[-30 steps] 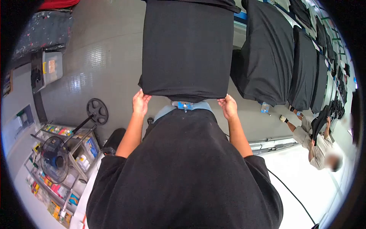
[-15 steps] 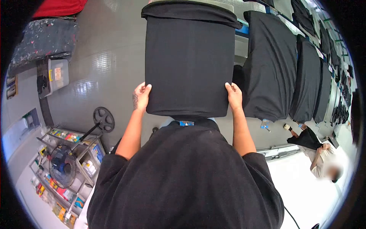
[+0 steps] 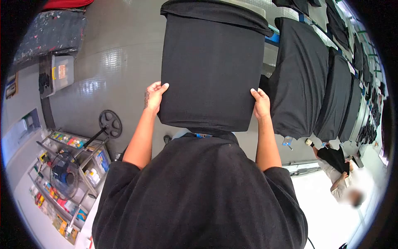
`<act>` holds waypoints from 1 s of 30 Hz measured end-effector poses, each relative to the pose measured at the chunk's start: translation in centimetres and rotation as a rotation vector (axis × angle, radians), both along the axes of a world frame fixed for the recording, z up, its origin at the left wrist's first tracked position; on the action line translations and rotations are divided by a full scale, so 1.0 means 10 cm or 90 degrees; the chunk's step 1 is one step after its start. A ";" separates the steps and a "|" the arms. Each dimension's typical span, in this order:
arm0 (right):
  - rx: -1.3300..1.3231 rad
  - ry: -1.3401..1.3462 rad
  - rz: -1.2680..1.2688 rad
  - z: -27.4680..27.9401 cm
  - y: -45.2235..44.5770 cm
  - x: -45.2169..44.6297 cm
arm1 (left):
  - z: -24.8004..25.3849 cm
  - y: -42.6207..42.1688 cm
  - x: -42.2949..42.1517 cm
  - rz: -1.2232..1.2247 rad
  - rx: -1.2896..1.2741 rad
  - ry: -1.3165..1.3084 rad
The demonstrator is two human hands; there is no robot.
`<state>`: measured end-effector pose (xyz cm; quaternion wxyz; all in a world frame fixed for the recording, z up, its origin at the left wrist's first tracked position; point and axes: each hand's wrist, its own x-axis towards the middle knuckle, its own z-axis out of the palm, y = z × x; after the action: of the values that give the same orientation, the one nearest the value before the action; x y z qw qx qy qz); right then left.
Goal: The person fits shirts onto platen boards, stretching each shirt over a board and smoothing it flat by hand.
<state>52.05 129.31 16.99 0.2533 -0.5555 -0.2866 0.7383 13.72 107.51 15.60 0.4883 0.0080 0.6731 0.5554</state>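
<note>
A black garment [image 3: 211,70] lies smooth and flat over a board in front of my torso, with a thick fold across its far end. At its left edge my left hand [image 3: 155,96] pinches the cloth, thumb on top and fingers beneath the side. My right hand [image 3: 260,103] grips the right edge the same way, at about the same height. The near hem hangs just above a blue clamp [image 3: 203,135] at my waist. The board itself is hidden under the cloth.
More black garments [image 3: 300,79] cover boards in a row to the right. Beyond them a co-worker [image 3: 340,178] holds black cloth. At left are a fan [image 3: 64,176], a shelf rack [image 3: 97,166] with bottles, a black handwheel [image 3: 110,123] and a clear bin [image 3: 63,72].
Both hands have moved from the near corners up along the garment's sides. The far fold has come into fuller view. The co-worker's black cloth has shifted.
</note>
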 end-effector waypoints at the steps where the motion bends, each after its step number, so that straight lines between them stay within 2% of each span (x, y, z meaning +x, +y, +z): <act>1: 0.011 0.002 0.002 0.01 0.03 -0.02 | 0.00 0.01 -0.02 -0.009 -0.012 -0.009; 5: -0.011 -0.029 0.031 -0.03 -0.03 0.06 | 0.07 0.02 -0.09 -0.038 -0.030 -0.031; 7: -0.018 -0.017 0.046 -0.03 -0.09 0.09 | 0.04 0.00 -0.15 -0.091 -0.011 -0.109; 11: -0.027 -0.040 0.040 0.03 -0.07 0.03 | 0.03 0.08 -0.21 -0.055 0.014 -0.184; 13: -0.016 -0.031 0.031 0.03 0.01 0.00 | 0.06 0.18 -0.20 0.012 0.067 -0.300; 16: 0.028 0.019 0.024 0.03 0.18 -0.07 | 0.15 0.35 -0.18 0.041 -0.014 -0.315; 19: 0.060 0.024 0.036 0.02 0.24 -0.10 | 0.01 0.27 -0.35 -0.021 0.029 -0.370; 21: 0.016 -0.035 0.079 0.05 0.19 -0.09 | -0.09 0.18 -0.43 -0.007 0.057 -0.330; 25: -0.038 -0.075 0.067 0.15 0.05 -0.11 | -0.27 0.00 -0.50 0.042 0.128 -0.206; 30: -0.034 -0.094 0.115 0.02 -0.15 0.11 | -0.32 0.02 -0.46 0.069 0.118 -0.165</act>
<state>53.18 127.82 17.18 0.1489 -0.5868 -0.3337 0.7226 9.07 107.66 12.39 0.5375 -0.0553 0.5499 0.6369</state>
